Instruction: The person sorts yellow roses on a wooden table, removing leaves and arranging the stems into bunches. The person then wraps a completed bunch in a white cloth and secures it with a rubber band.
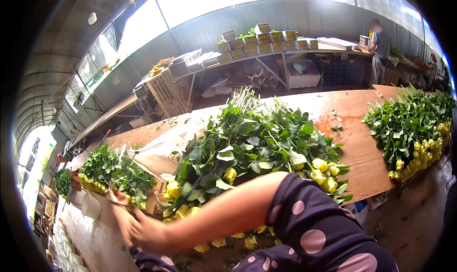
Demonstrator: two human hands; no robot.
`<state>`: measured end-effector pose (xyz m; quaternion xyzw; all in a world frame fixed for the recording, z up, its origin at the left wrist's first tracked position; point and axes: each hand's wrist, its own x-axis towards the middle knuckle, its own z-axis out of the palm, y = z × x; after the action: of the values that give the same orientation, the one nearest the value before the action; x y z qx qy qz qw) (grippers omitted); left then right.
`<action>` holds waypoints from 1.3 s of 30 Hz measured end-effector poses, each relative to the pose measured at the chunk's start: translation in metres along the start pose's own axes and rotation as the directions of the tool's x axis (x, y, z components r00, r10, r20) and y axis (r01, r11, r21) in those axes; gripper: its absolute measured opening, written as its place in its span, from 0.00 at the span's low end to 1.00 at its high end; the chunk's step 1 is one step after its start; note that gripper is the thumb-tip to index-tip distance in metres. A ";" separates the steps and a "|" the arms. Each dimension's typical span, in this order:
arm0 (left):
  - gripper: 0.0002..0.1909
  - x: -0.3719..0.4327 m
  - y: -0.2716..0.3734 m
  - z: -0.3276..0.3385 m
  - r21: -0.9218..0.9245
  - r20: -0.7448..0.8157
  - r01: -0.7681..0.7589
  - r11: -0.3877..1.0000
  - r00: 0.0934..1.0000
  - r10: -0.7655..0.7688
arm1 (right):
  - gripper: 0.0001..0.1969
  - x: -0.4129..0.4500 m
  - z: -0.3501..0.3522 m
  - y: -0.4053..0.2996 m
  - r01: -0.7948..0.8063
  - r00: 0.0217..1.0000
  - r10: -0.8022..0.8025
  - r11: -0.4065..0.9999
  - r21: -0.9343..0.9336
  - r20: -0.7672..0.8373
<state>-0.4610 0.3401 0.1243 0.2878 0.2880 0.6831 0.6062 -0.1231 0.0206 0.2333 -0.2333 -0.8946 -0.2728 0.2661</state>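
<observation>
My right arm, in a dark sleeve with pink dots, reaches across to the lower left, where my right hand (151, 231) is blurred and lies against my left hand (123, 215). The left hand's fingers are bent near a thin dark strap or cord (132, 206) that runs between the hands and the flowers; which fingers hold it cannot be told. Beside and beyond my forearm, a large heap of yellow roses (319, 170) with leafy green stems (250, 136) lies on the wooden table (357, 150), its blooms towards me.
More yellow roses (425, 150) lie at the table's right end, and bunches of roses (103, 165) at the left. A white bucket (91, 205) stands at left. Pale cloth (157, 157) adjoins the heap. Behind are stacked boxes (264, 39), a plastic crate (167, 93) and a person (381, 45) by a bench.
</observation>
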 end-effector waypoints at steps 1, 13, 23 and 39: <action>0.10 -0.015 -0.011 -0.035 -0.071 0.020 0.026 0.997 1.000 -0.024 | 0.16 -0.013 -0.002 -0.019 0.022 0.991 -0.047 0.981 0.193 0.127; 0.17 -0.167 -0.096 -0.085 0.738 -0.421 0.447 0.505 0.891 -0.173 | 0.08 -0.127 -0.188 0.040 0.029 0.889 0.457 -0.124 0.992 0.031; 0.11 -0.249 -0.042 0.220 0.826 0.523 -0.561 -0.053 0.727 0.444 | 0.08 -0.165 -0.209 0.090 -0.189 0.882 0.470 0.425 0.885 -0.037; 0.30 -0.465 -0.462 0.433 0.547 0.536 -0.729 -0.412 0.683 -0.496 | 0.40 -0.572 -0.017 0.055 -0.908 -0.106 0.982 -0.160 0.388 0.156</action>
<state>0.2131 -0.0575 0.0501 0.9107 0.4127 0.0148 0.0086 0.3422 -0.1047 -0.0796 -0.7317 -0.4274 0.1691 0.5034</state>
